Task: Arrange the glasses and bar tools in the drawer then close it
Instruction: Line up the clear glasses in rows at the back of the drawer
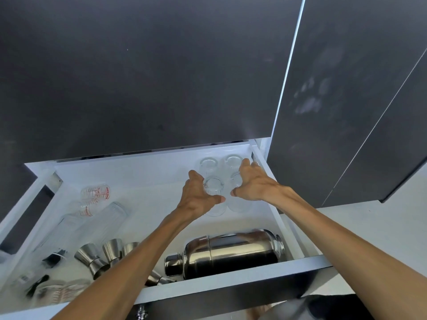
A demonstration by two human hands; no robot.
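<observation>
The white drawer [231, 282] is pulled open. At its back right stand several clear glasses in a tight cluster: two at the rear [208, 163] and two in front. My left hand [196, 199] curls around the front left glass [213, 185], thumb on the near side. My right hand [256, 184] wraps the front right glass [236, 177], which it partly hides. A steel cocktail shaker [231, 252] lies on its side along the front. Steel jiggers [92, 257] lie left of it, partly under my left forearm.
Two small measuring glasses with red marks [96, 192] and ribbed tall glasses [106, 218] lie at the drawer's left, with dark-handled tools [54, 259] in the front left corner. Dark cabinet fronts [161, 77] rise behind. A pale surface [369, 227] runs to the right.
</observation>
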